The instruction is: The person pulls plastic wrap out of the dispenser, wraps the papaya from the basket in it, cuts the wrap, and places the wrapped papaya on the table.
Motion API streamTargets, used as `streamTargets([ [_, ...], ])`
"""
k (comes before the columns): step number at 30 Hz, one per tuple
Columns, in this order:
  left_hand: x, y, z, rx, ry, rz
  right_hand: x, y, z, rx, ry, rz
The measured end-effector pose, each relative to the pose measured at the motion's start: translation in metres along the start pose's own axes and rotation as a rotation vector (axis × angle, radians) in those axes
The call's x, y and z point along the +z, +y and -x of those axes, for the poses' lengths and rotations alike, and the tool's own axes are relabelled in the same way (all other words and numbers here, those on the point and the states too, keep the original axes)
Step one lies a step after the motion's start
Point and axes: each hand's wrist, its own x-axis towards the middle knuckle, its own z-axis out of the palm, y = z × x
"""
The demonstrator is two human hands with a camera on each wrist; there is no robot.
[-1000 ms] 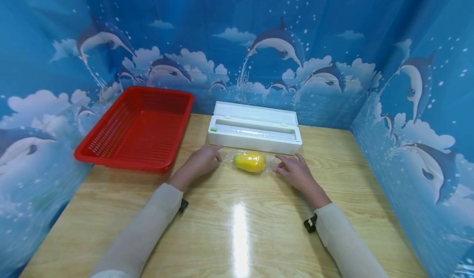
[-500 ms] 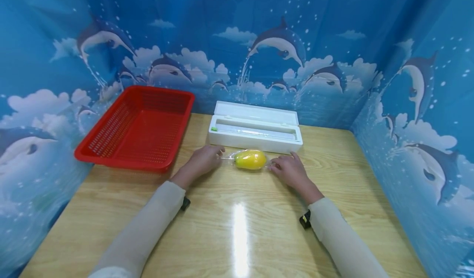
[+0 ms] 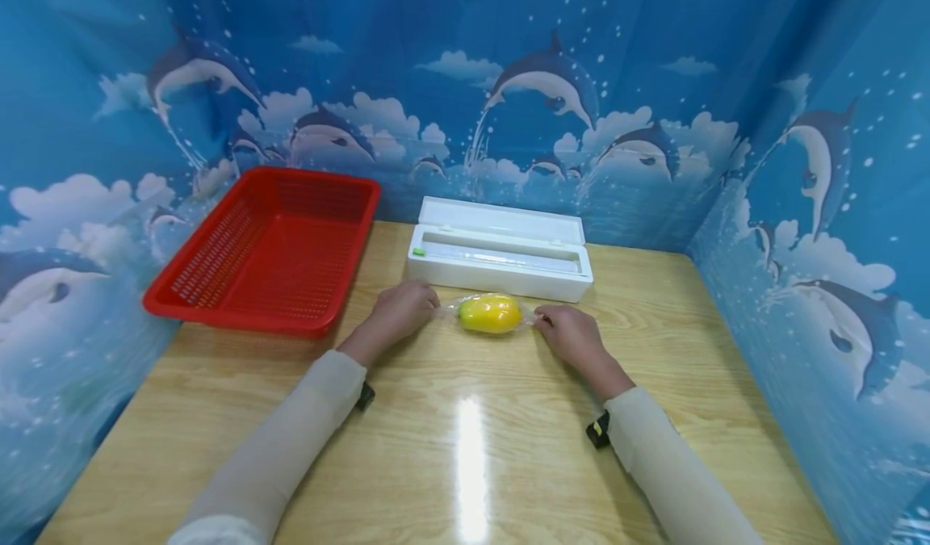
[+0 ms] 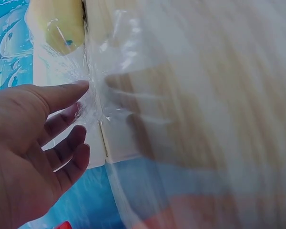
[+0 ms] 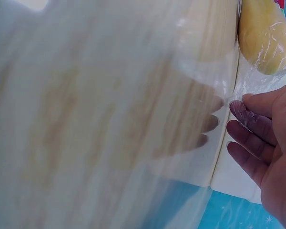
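Observation:
A yellow fruit (image 3: 490, 313) with a greenish left end, like a mango or papaya, lies on the table wrapped in clear cling film. The film is gathered into a tail on either side of it. My left hand (image 3: 403, 311) pinches the left tail of cling film (image 4: 88, 102) between thumb and forefinger, its other fingers loosely bent. On the other side, my right hand (image 3: 571, 333) pinches the right tail (image 5: 248, 119) in the same way. Behind the fruit stands a white cling film dispenser box (image 3: 501, 282), its lid raised and a green slider at its left end.
A red perforated plastic basket (image 3: 327, 319) stands at the back left, beside my left forearm. The wood-grain table (image 3: 407, 464) is glossy and reflects a bright light strip. Blue dolphin-print curtains (image 3: 407, 60) enclose the back and both sides.
My right hand has moved in leftward and closed its fingertips on the right film tail. My left fingers have also drawn together on the left tail. The fruit has barely shifted.

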Motion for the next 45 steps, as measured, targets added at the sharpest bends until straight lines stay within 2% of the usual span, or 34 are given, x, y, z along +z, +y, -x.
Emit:
streamTargets([
  [6,-0.001,-0.004,0.001,0.005,0.015,-0.016,0.001,-0.001,-0.002,0.053,-0.028,-0.029],
  [13,-0.002,-0.006,0.000,-0.020,0.011,-0.020,0.000,0.000,0.000,0.039,-0.018,-0.057],
  [19,-0.001,-0.005,-0.001,-0.033,0.012,-0.021,0.003,0.002,-0.001,0.056,-0.059,-0.094],
  [25,0.001,-0.003,-0.004,-0.009,0.034,-0.038,0.002,0.002,0.002,0.061,-0.068,-0.121],
  [31,0.002,-0.002,-0.009,0.032,0.042,-0.034,-0.004,-0.003,0.012,0.010,-0.143,-0.127],
  [35,0.002,-0.001,-0.012,0.042,0.036,-0.020,-0.007,-0.006,0.017,-0.047,-0.153,-0.110],
  [40,0.002,0.007,-0.011,0.043,0.060,-0.006,-0.008,-0.005,0.022,-0.052,-0.157,-0.157],
  [43,0.003,0.014,-0.005,0.031,0.101,0.019,-0.007,-0.002,0.024,-0.074,-0.131,-0.193],
  [45,0.005,0.022,0.000,0.016,0.127,0.091,-0.007,0.000,0.024,-0.093,-0.070,-0.233],
])
